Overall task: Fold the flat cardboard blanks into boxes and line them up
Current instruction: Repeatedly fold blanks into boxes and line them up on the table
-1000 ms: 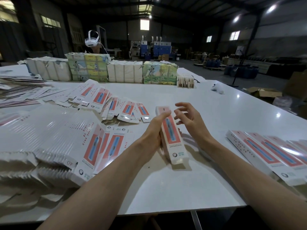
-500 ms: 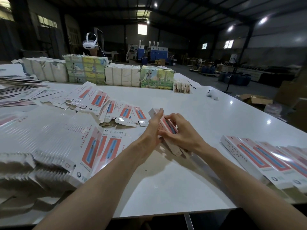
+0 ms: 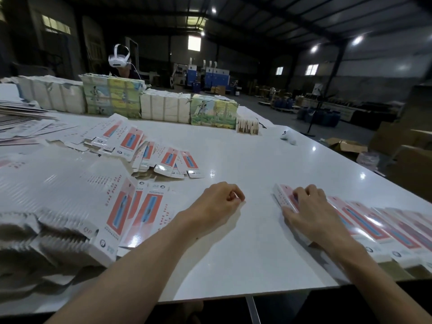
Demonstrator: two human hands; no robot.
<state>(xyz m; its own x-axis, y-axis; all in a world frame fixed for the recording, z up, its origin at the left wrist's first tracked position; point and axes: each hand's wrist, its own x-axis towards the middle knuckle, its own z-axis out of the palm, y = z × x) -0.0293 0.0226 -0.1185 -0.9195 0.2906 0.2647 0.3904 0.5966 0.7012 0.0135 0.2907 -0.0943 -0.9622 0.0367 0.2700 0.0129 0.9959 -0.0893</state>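
Much of the box (image 3: 283, 194) is covered by the right hand (image 3: 311, 213) that grips it; only its far end is seen. The row (image 3: 378, 232) beside it is cut off by the right edge. The stack of blanks (image 3: 58, 197) is blurred at its near end and cut off at the left. Whether anything is pinched in the curled left hand (image 3: 217, 203) cannot be told. A person (image 3: 121, 66) is mostly hidden behind packs (image 3: 112, 99).
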